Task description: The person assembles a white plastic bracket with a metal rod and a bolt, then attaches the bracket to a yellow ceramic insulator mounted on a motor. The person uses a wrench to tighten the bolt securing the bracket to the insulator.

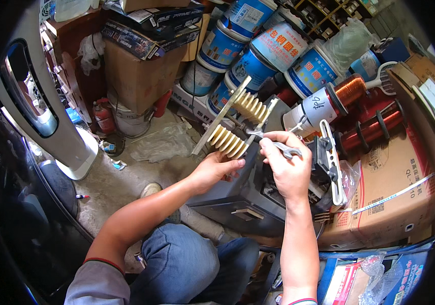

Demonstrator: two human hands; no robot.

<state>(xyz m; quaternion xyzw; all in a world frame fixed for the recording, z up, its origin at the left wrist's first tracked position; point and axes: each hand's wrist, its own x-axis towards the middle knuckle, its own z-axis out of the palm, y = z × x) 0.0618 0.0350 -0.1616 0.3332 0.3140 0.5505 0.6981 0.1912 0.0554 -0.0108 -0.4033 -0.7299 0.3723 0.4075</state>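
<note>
Two cream, ribbed coil-winding formers are set between metal bars, the upper former (253, 107) and the lower former (227, 142). A long flat metal bar (223, 116) runs along their far left side, and a shorter one is on the right. My left hand (217, 169) supports the lower former from below, its fingers partly hidden behind it and its thumb out to the right. In my right hand (288, 162) is a metal open-ended wrench (284, 148). The wrench's jaw is at the shaft between the formers; its exact seating is unclear.
Beneath the formers stands a grey machine housing (221, 198). A slotted white bar (332, 164) and copper wire spools (351, 89) are at right, above a cardboard box (389, 190). Blue buckets (223, 45) are stacked behind. A fire extinguisher (104, 117) stands at left.
</note>
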